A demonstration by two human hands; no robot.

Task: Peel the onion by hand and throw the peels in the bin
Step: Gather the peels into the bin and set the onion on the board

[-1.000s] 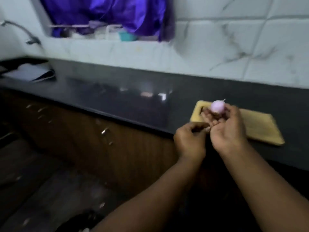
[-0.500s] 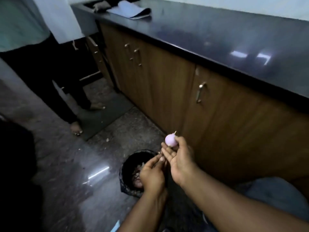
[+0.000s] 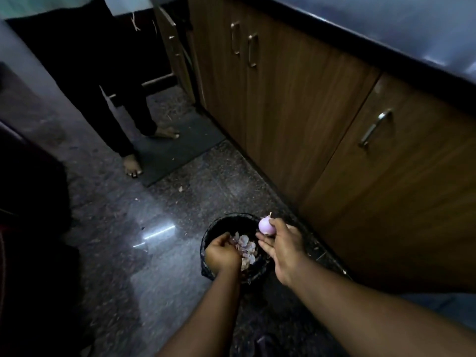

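A peeled, pale pink onion [image 3: 266, 225] sits in the fingertips of my right hand [image 3: 283, 249], held just above the right rim of a small black bin [image 3: 213, 234] on the floor. My left hand [image 3: 222, 252] hangs palm-down over the bin's mouth with its fingers curled. Pale onion peels [image 3: 246, 249] lie right at those fingertips, inside the bin. Whether any peel is still pinched in the left hand is hidden by the fingers.
Brown wooden cabinet doors [image 3: 322, 119] with metal handles run along the right under a dark countertop [image 3: 412, 29]. Another person's bare feet [image 3: 132, 164] stand by a dark floor mat [image 3: 177, 148] at the upper left. The floor is dark polished stone.
The view has swung from the countertop and cutting board down to the floor. Both hands have dropped to the bin, the left now over its mouth and the right still holding the onion.
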